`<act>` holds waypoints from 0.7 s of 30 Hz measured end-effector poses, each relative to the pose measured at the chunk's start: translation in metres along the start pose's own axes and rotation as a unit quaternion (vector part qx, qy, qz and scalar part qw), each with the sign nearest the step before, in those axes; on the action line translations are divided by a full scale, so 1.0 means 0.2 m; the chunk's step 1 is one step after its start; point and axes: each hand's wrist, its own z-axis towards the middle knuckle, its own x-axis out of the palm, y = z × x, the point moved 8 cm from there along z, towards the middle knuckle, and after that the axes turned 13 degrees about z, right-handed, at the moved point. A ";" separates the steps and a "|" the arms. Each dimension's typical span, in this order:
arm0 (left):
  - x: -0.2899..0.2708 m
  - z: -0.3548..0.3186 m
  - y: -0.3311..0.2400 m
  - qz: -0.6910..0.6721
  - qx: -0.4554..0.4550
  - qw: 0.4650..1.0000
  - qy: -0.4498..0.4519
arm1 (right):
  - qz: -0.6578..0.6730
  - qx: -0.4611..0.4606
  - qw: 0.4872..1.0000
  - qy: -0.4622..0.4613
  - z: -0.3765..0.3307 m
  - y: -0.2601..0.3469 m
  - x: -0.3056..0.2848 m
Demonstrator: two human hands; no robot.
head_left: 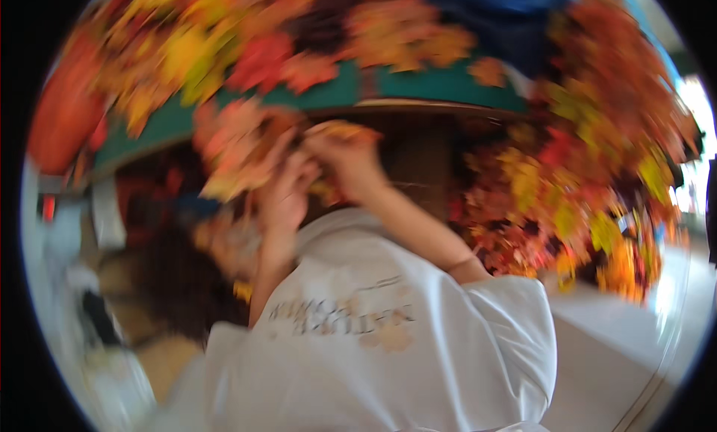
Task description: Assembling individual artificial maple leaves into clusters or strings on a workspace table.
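Both of my hands meet just in front of a green table edge, smeared by motion. My left hand (286, 182) is closed around a bunch of artificial maple leaves (237, 144), peach, pink and pale yellow, which spreads out to its left. Close beside it, my right hand (345, 157) is pinched with its fingertips near the left fingers. An orange-yellow artificial leaf (347, 129) sticks out above its knuckles and appears held there. Any stem between the two hands is too blurred to make out.
Loose artificial leaves (261, 58) in red, yellow and orange cover the green table (448, 88). A tall mass of leaf bunches (553, 185) hangs at the right. A dark blue bag-like thing (500, 21) lies at the back, an orange-red rounded object (67, 103) at far left.
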 end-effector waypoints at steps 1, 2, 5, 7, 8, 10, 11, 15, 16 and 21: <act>0.03 0.02 0.00 -0.003 0.018 1.000 0.002 | 0.076 0.011 0.996 -0.042 0.01 -0.01 -0.04; 0.04 0.03 0.00 0.008 0.019 1.000 -0.001 | 0.097 0.029 0.994 -0.032 0.01 -0.02 -0.05; 0.07 0.05 -0.03 -0.004 0.006 1.000 0.007 | 0.135 0.084 0.987 -0.022 0.00 -0.10 -0.09; 0.03 0.02 -0.03 -0.005 0.011 1.000 0.008 | 0.134 0.099 0.986 -0.027 0.00 -0.15 -0.09; 0.03 0.01 -0.04 -0.016 0.008 1.000 0.001 | 0.131 0.106 0.985 -0.031 -0.01 -0.15 -0.08; 0.02 0.00 -0.03 -0.028 0.003 1.000 -0.006 | 0.129 0.117 0.984 -0.031 -0.02 -0.16 -0.07; 0.02 0.00 -0.03 -0.029 0.004 1.000 -0.009 | 0.128 0.120 0.984 -0.030 -0.02 -0.16 -0.07; 0.02 0.02 -0.02 0.002 -0.010 1.000 -0.001 | 0.121 0.103 0.986 -0.053 -0.01 -0.13 -0.08; 0.02 0.02 -0.02 0.011 -0.014 1.000 0.000 | 0.119 0.098 0.987 -0.051 -0.01 -0.12 -0.09; 0.03 0.03 0.00 0.011 -0.021 1.000 0.000 | 0.128 0.092 0.986 -0.051 0.00 -0.11 -0.11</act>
